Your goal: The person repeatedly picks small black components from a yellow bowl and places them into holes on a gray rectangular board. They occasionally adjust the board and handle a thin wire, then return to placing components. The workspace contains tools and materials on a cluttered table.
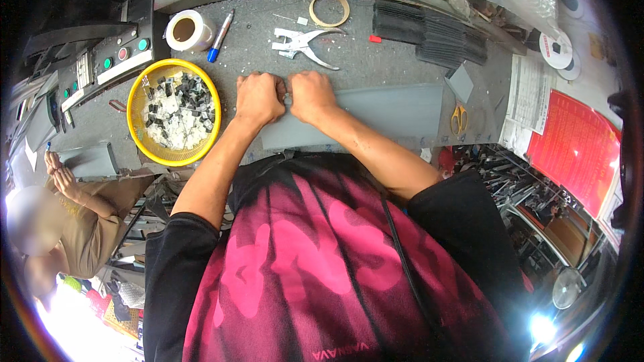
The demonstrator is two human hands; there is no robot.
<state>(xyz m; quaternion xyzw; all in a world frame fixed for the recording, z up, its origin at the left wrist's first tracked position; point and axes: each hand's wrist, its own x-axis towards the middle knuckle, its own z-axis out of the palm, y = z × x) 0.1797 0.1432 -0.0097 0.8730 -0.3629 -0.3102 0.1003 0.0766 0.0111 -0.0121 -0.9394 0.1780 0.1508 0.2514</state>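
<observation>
I am curling my left hand and my right hand into closed fists, close together above the speckled dark-grey worktable; my knuckles are hiding the fingertips, so I cannot tell what, if anything, they are gripping. The long, flat, smooth grey sheet is lying along the near side, stretching to the right, with my right forearm crossing over it. To my left, the round yellow plastic basket is holding small black and whitish pieces. Beyond my fists, the silver metal pliers are lying near the beige tape ring, while the blue-capped marker is resting beside the white roll, farther left. On the right, the yellow-handled scissors are lying just past the sheet's end, nearer than the ribbed black strips
</observation>
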